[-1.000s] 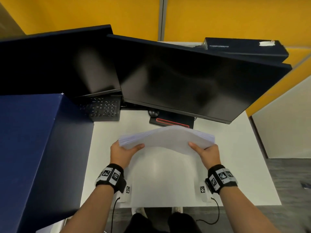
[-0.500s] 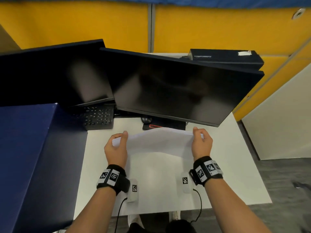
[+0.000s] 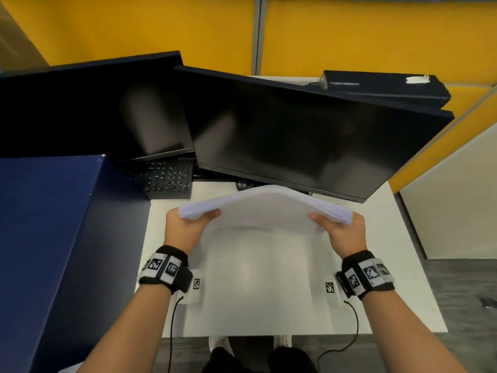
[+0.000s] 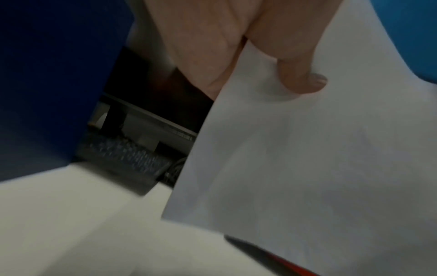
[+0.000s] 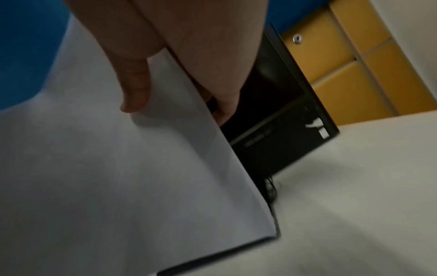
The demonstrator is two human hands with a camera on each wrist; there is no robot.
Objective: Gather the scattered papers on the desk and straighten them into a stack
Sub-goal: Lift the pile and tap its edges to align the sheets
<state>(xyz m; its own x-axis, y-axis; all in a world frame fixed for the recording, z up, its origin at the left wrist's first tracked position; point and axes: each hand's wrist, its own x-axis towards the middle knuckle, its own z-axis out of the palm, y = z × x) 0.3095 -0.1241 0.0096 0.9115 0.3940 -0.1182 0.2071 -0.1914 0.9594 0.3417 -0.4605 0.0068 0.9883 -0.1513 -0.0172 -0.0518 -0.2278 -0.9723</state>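
A stack of white papers [image 3: 265, 208] is held upright above the white desk [image 3: 398, 278], bowed upward in the middle, its top edges fanned. My left hand [image 3: 188, 224] grips the stack's left side, thumb on the near face. My right hand [image 3: 341, 230] grips the right side the same way. In the left wrist view the thumb [image 4: 298, 74] presses the paper [image 4: 307, 168]. The right wrist view has the thumb [image 5: 134, 87] on the sheet face [image 5: 118, 177] and the other fingers behind it. The stack's lower edge hangs near the desk; I cannot tell whether it touches.
Two dark monitors [image 3: 295, 135] stand close behind the papers, with a black keyboard [image 3: 164, 179] under the left one. A blue partition [image 3: 48, 238] walls off the left side. A dark box [image 3: 382, 87] sits at the back right. Yellow panels line the back.
Half a second ago both hands held the stack low with fingers curled over its top edge. Now the stack is raised, gripped at its sides, as it was one second ago.
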